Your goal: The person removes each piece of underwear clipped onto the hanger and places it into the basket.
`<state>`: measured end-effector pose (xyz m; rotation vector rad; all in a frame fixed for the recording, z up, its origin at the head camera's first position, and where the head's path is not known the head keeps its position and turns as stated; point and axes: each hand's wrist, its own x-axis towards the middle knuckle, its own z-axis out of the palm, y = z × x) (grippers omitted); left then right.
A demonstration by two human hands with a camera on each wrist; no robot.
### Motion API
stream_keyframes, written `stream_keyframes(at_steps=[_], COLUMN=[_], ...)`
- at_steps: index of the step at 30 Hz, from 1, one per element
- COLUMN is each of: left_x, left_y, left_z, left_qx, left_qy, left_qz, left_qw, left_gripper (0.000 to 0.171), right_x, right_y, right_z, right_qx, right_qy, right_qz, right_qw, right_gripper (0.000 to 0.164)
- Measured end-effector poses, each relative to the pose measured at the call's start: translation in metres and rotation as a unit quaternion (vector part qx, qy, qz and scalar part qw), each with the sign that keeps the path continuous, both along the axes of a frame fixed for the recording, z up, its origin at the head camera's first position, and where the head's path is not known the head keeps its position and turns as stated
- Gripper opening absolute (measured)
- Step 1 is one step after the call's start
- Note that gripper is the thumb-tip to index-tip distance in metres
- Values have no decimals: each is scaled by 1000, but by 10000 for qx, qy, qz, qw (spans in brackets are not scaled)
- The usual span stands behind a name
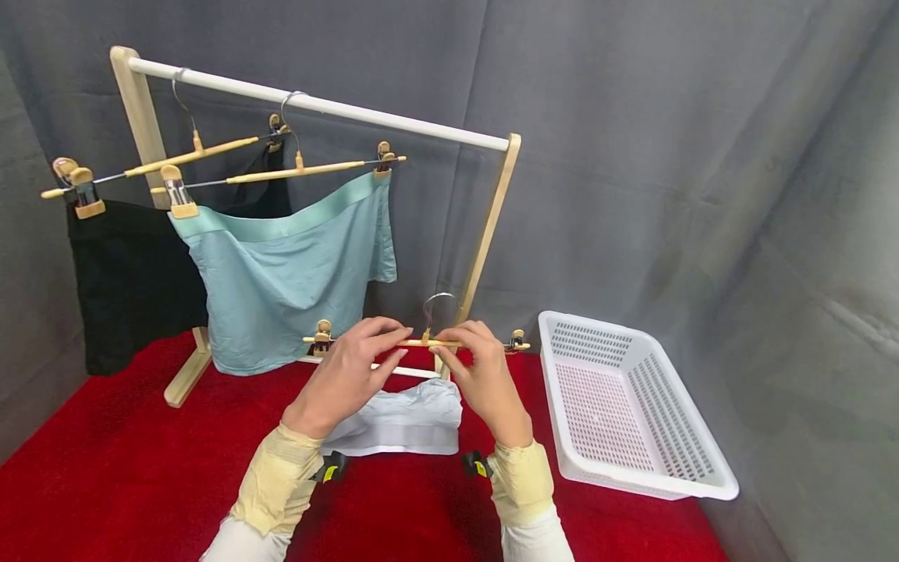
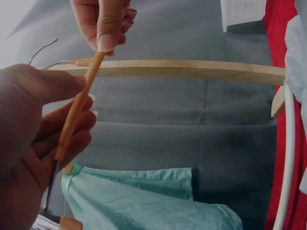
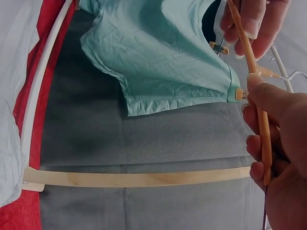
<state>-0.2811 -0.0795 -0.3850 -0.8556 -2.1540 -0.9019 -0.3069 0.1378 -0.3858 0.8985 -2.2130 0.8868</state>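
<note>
- Hanger (image 1: 425, 342): in the air, off the rail (image 1: 319, 103), over the pale garment (image 1: 410, 421) on the red cloth (image 1: 105, 468).
- Left hand (image 1: 351, 378) and right hand (image 1: 486, 378): both pinching the bar, thumb against fingers, either side of the hook (image 1: 440, 296).
- Handling: probably light, stiff, smooth; bar could roll in the fingers. Best grip is where they have it, near the middle, away from the clips.
- Pale garment: looks thin, limp; hold by the flat band.
- In the way: rack leg (image 1: 490, 226) behind the hook, teal shorts (image 1: 288, 265) by the left clip (image 1: 322, 337).
- Also: black shorts (image 1: 133, 281) left, white basket (image 1: 551, 398) right.
</note>
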Motion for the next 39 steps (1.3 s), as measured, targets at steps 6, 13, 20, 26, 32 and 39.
stream_keyframes(at_steps=[6, 13, 20, 26, 32, 39], left_x=[0, -1, -1, -3, -5, -6], left_y=[-2, -2, -2, -4, -9, -13], left_z=[-1, -3, -2, -3, -4, -3], left_qx=[204, 188, 152, 124, 158, 370], left_qy=[-29, -208, -284, -195, -180, -95], left_qz=[-163, -124, -84, -4, 109, 477], left_qw=[9997, 9995, 9994, 9997, 9997, 9981], left_gripper=[18, 15, 13, 13, 14, 14], right_x=[2, 3, 4, 4, 12, 37], right_y=[-4, -5, -8, -10, -16, -28], right_z=[1, 0, 0, 2, 11, 22], right_qx=[42, 153, 151, 101, 97, 726], right_qy=[-47, -164, -126, 151, 482, -630], right_qz=[119, 25, 34, 24, 119, 648], right_qw=[9999, 9997, 9998, 9998, 9987, 9933], right_gripper=[18, 24, 24, 22, 19, 13])
